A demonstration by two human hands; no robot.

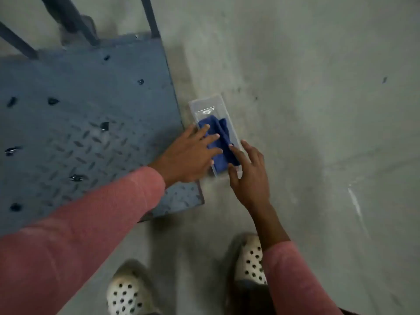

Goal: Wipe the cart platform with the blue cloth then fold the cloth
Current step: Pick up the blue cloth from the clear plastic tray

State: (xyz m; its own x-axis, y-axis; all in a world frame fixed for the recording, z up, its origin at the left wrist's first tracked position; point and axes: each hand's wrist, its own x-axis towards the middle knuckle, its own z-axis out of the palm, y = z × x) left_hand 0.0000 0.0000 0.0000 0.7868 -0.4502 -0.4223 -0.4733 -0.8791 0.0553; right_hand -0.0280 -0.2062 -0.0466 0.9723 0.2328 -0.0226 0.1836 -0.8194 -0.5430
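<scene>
The blue cloth (221, 142) lies bunched inside a clear plastic box (209, 105) on the concrete floor, right beside the cart platform (79, 114), a blue-grey tread-plate deck at the left. My left hand (188, 155) lies flat with its fingers spread on the cloth's left part. My right hand (248, 171) is at the box's near right corner, its index finger on the cloth and its thumb by the box's end. Neither hand has closed around the cloth.
The cart's dark handle bars (68, 21) rise at the platform's far end. My two white perforated clogs (252, 260) stand on the concrete floor (318, 110) near the platform's front corner. Bare floor stretches to the right of the box.
</scene>
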